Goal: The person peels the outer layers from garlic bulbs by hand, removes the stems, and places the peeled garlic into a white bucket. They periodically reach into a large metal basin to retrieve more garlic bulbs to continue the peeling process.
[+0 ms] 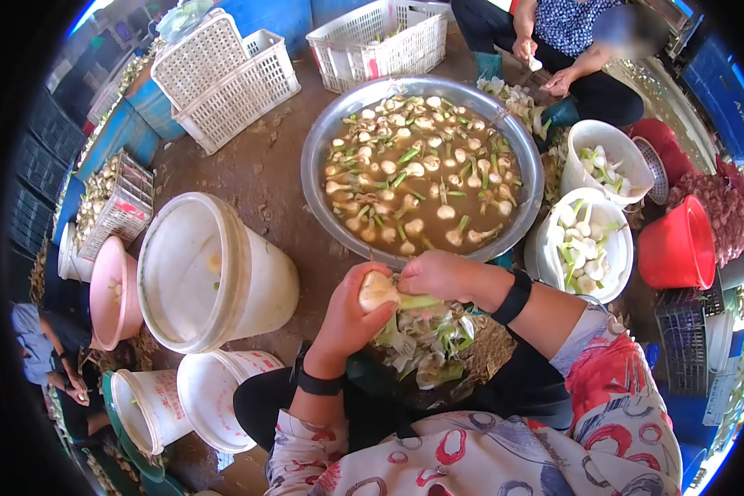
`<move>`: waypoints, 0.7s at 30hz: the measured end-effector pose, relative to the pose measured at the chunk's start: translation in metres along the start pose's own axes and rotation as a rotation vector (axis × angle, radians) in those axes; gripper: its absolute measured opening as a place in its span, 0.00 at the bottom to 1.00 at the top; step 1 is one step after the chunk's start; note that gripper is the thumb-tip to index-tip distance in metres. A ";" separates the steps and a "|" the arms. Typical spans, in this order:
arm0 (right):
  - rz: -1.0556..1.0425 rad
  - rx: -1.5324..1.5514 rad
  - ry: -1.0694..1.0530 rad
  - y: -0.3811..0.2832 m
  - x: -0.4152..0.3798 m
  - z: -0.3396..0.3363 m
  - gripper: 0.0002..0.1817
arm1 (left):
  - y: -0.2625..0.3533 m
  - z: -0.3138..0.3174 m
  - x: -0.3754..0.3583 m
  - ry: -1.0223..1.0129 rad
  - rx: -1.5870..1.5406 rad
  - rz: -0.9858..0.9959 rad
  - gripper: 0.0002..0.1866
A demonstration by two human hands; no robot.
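Note:
My left hand (349, 307) is wrapped round a white garlic bulb (378, 290), which shows between thumb and fingers. Closed on the same garlic at its pale green stem (419, 302) is my right hand (440, 275); its fingertips are partly hidden. Peeled-off garlic skins and leaves (428, 345) lie in a heap below my hands, between my knees. Just beyond my hands stands a wide metal basin (312, 178) of brown water with many garlic bulbs floating in it.
White buckets of garlic (531, 248) (572, 178) and a red bucket (674, 248) stand at right. Large white bucket (264, 281), pink basin (112, 289) and smaller buckets (161, 397) are at left. White crates (240, 95) stand behind. Across the basin, another person's hands (560, 81) hold garlic.

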State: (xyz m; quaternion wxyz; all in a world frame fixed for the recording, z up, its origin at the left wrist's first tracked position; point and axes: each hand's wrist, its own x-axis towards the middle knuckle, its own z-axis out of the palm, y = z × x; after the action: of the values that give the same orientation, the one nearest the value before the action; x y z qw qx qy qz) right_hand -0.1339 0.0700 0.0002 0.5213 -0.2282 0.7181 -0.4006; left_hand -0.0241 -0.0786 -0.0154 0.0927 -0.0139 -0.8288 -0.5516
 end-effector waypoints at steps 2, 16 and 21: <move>-0.147 0.153 -0.134 0.004 -0.002 -0.001 0.17 | 0.008 -0.006 -0.003 -0.043 -0.624 -0.177 0.22; -0.413 -0.214 0.149 0.002 -0.012 0.002 0.14 | 0.000 0.002 -0.005 -0.149 -0.371 -0.371 0.25; -0.344 0.269 0.165 0.005 -0.008 0.014 0.11 | -0.009 0.012 -0.006 -0.029 -1.049 -0.345 0.27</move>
State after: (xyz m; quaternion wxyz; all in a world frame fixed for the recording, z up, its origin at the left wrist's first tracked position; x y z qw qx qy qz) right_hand -0.1173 0.0736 -0.0013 0.4106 -0.2422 0.6488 -0.5931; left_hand -0.0210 -0.0708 -0.0286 -0.0297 0.0700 -0.4346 -0.8974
